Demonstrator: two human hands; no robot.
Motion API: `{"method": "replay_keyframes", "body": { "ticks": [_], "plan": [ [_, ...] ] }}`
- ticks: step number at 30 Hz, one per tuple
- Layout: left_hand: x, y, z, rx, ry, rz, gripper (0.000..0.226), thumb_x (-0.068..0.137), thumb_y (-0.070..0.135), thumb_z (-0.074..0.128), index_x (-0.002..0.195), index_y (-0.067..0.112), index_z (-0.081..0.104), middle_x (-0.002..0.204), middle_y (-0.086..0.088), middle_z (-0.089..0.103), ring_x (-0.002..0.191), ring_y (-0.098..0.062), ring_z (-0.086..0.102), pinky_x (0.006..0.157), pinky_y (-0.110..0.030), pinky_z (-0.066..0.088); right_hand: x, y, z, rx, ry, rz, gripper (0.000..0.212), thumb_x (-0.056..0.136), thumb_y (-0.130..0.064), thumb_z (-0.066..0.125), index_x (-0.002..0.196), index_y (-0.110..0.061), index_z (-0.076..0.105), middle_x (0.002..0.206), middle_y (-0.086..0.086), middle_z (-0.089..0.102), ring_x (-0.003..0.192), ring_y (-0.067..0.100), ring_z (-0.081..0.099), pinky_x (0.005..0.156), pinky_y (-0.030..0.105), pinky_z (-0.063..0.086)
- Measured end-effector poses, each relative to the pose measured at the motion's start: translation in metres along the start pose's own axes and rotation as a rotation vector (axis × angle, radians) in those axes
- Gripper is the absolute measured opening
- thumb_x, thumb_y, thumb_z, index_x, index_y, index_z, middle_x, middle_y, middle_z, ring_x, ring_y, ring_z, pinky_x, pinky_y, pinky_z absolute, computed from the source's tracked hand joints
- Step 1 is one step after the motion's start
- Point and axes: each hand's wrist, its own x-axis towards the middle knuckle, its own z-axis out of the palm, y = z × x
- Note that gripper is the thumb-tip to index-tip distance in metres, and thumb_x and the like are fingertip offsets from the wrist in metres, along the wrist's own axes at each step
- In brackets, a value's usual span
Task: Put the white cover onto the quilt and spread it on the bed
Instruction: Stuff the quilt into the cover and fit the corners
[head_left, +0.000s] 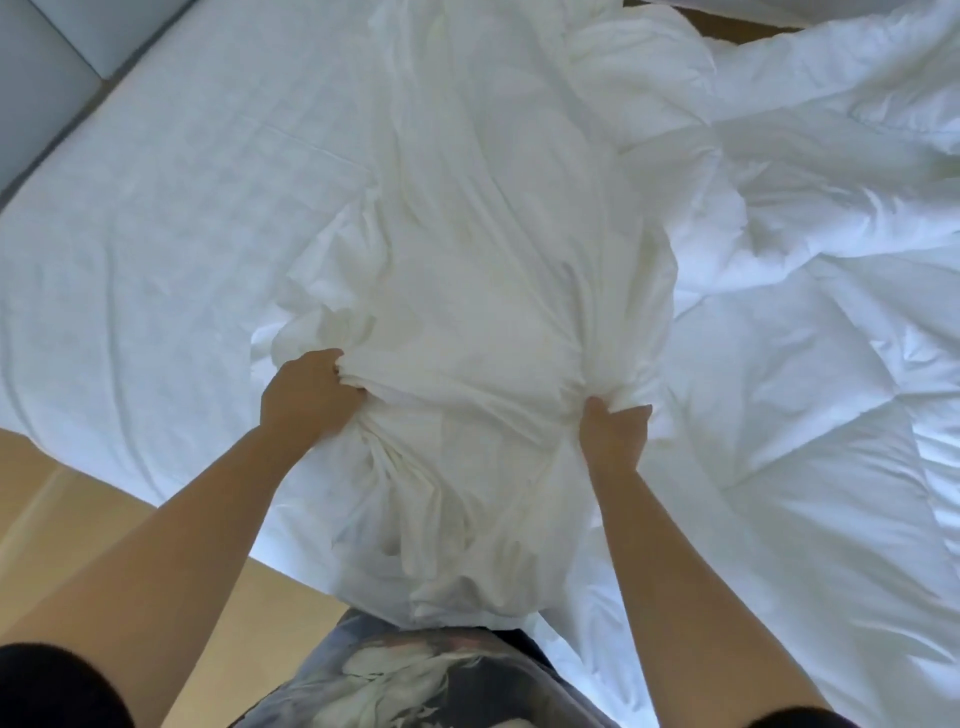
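Observation:
The white cover lies bunched in a long crumpled strip down the middle of the bed, its near end hanging over the bed's edge toward me. My left hand grips a gathered fold on the cover's left side. My right hand pinches a bunch of the cover on its right side. The puffy white quilt lies rumpled on the right half of the bed, beside and partly under the cover.
The bed's white fitted sheet shows on the left. A grey padded headboard or wall panel stands at the top left. Tan wooden floor runs along the bed's near edge, where I stand.

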Motion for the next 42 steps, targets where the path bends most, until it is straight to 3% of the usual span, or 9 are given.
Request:
{"method": "replay_keyframes", "body": {
  "ticks": [5, 9, 14, 19, 22, 26, 32, 35, 42],
  "plan": [
    [-0.012, -0.008, 0.000, 0.017, 0.015, 0.067, 0.022, 0.077, 0.026, 0.059, 0.087, 0.007, 0.062, 0.074, -0.007, 0.063, 0.070, -0.026, 0.056, 0.058, -0.030, 0.040, -0.033, -0.009, 0.022, -0.319, 0.173, -0.429, 0.082, 0.080, -0.016, 0.055, 0.148, -0.001, 0.013, 0.149, 0.021, 0.023, 0.135, 0.038, 0.024, 0.110, 0.048, 0.021],
    [-0.028, -0.012, -0.005, -0.012, 0.039, 0.131, 0.020, 0.081, 0.024, 0.061, 0.093, 0.008, 0.063, 0.075, -0.005, 0.062, 0.068, -0.022, 0.053, 0.057, -0.027, 0.038, -0.090, -0.005, 0.038, -0.277, 0.077, -0.797, 0.078, 0.076, -0.037, 0.045, 0.142, 0.002, 0.031, 0.146, 0.026, 0.031, 0.133, 0.040, 0.028, 0.109, 0.053, 0.018],
    [-0.051, -0.023, -0.024, -0.081, -0.028, 0.182, 0.051, 0.081, 0.033, 0.070, 0.125, 0.017, 0.050, 0.086, 0.000, 0.060, 0.078, -0.019, 0.056, 0.064, -0.030, 0.044, -0.164, -0.025, 0.053, -0.147, -0.438, -0.592, 0.089, 0.076, -0.056, 0.065, 0.142, -0.011, 0.025, 0.134, 0.001, 0.037, 0.124, 0.018, 0.037, 0.105, 0.033, 0.036],
    [-0.070, -0.064, -0.054, -0.171, -0.144, -0.098, 0.119, 0.061, 0.050, 0.083, 0.150, 0.023, 0.008, 0.113, 0.002, 0.048, 0.102, -0.022, 0.053, 0.069, -0.027, 0.039, -0.195, -0.044, 0.071, -0.332, -0.426, -0.574, 0.087, 0.076, -0.053, 0.066, 0.140, -0.010, 0.024, 0.135, 0.005, 0.038, 0.124, 0.024, 0.041, 0.101, 0.035, 0.039],
    [-0.074, -0.099, -0.066, -0.230, -0.296, -0.235, 0.074, 0.061, 0.044, 0.085, 0.116, 0.004, 0.055, 0.097, -0.006, 0.063, 0.079, -0.019, 0.060, 0.058, -0.025, 0.044, -0.226, -0.031, 0.085, -0.554, -0.327, -0.751, 0.087, 0.085, -0.040, 0.058, 0.148, -0.011, 0.007, 0.148, 0.010, 0.020, 0.136, 0.027, 0.022, 0.109, 0.039, 0.026],
    [-0.085, -0.121, -0.085, -0.507, -0.419, -0.146, 0.010, 0.073, 0.005, 0.070, 0.082, 0.000, 0.066, 0.072, -0.011, 0.062, 0.059, -0.021, 0.059, 0.052, -0.024, 0.045, -0.279, 0.011, 0.108, -0.477, -0.256, -1.098, 0.067, 0.075, -0.024, 0.040, 0.140, -0.013, 0.027, 0.146, 0.019, 0.032, 0.134, 0.028, 0.021, 0.110, 0.057, 0.025],
    [-0.101, -0.144, -0.130, -0.678, -0.369, -0.021, 0.007, 0.078, -0.003, 0.063, 0.081, 0.004, 0.064, 0.074, -0.008, 0.064, 0.065, -0.019, 0.061, 0.055, -0.022, 0.046, -0.307, 0.046, 0.103, -0.418, -0.168, -1.313, 0.066, 0.065, -0.038, 0.052, 0.127, -0.017, 0.041, 0.131, 0.007, 0.045, 0.119, 0.027, 0.044, 0.102, 0.040, 0.036],
    [-0.110, -0.153, -0.165, -0.747, -0.292, 0.032, 0.013, 0.079, -0.005, 0.057, 0.081, 0.005, 0.065, 0.075, -0.009, 0.066, 0.069, -0.023, 0.063, 0.056, -0.023, 0.046, -0.327, 0.016, 0.121, -0.411, -0.020, -1.279, 0.047, 0.062, -0.026, 0.050, 0.109, -0.017, 0.049, 0.092, 0.010, 0.063, 0.076, 0.030, 0.062, 0.065, 0.037, 0.056],
    [-0.140, -0.209, -0.319, -0.768, 0.140, 0.195, 0.018, 0.061, 0.002, 0.069, 0.061, 0.014, 0.056, 0.040, 0.007, 0.051, 0.035, -0.006, 0.049, 0.031, -0.011, 0.032, -0.466, -0.077, 0.170, -0.049, -0.016, -1.552, 0.027, 0.052, -0.011, 0.050, 0.078, -0.005, 0.059, 0.067, 0.003, 0.058, 0.054, 0.017, 0.045, 0.043, 0.016, 0.023]
  ]
}}
